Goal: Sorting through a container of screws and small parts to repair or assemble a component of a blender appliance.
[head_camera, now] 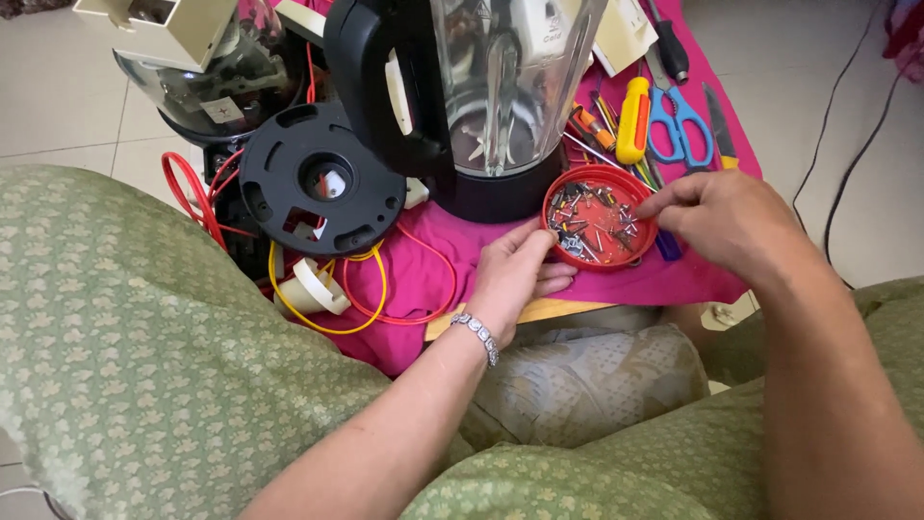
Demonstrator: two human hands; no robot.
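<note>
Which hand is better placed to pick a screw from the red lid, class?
Probably the right hand: its fingertips reach over the red lid of screws. The left hand rests at the lid's near rim, seemingly steadying it.

Pink cloth [423,274] spread over tiled floor [58,96]. On the cloth: red lid [599,229] of screws between both hands' fingers; blender jug [481,96] just beyond the left fingers; scissors [680,125], screwdrivers [633,120] beyond the right fingers.
</note>
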